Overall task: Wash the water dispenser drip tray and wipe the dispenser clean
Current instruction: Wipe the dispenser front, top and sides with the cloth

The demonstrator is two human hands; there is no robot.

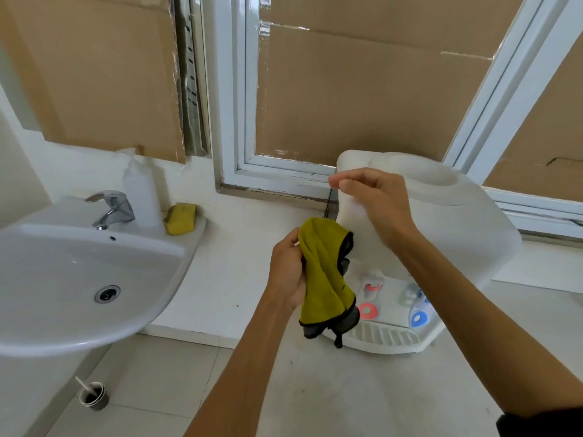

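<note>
A white water dispenser [448,216] stands on the floor under the window, right of centre. Its ribbed drip tray [385,337] sits in place at the front base, below the red tap [370,288] and the blue tap [416,310]. My right hand [372,200] grips the dispenser's top left corner. My left hand [288,272] holds a yellow-green cloth with a grey backing [325,275], which hangs bunched in front of the dispenser's left side.
A white sink [79,279] with a chrome tap [110,209] is at the left. A yellow sponge [180,218] and a white bottle [142,190] rest on its rim. A small dark cup with a stick [93,395] stands on the floor below.
</note>
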